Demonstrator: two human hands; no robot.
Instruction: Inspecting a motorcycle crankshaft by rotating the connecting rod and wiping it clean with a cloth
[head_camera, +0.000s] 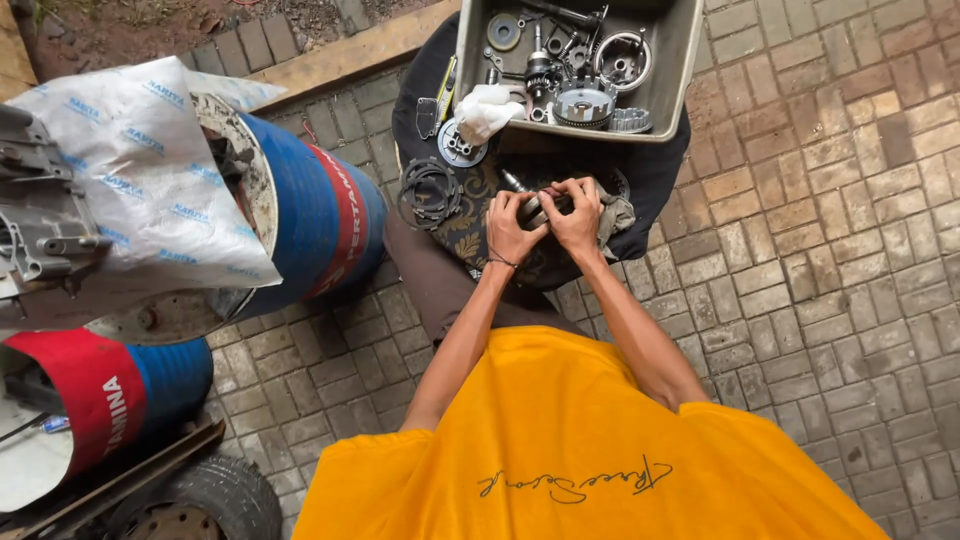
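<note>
Two bare hands, left hand (511, 228) and right hand (577, 217), close together around a small metal shaft (535, 203) and grey rag (613, 215) over a dark cloth (640, 180); greasy fingers could let it slip toward the brick paving (820, 250) below the parts tray (672, 70).

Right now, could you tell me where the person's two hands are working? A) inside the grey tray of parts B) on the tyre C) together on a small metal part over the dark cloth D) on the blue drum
C: both hands, left and right, meet on a small metal part over the dark cloth, below the grey tray.
</note>
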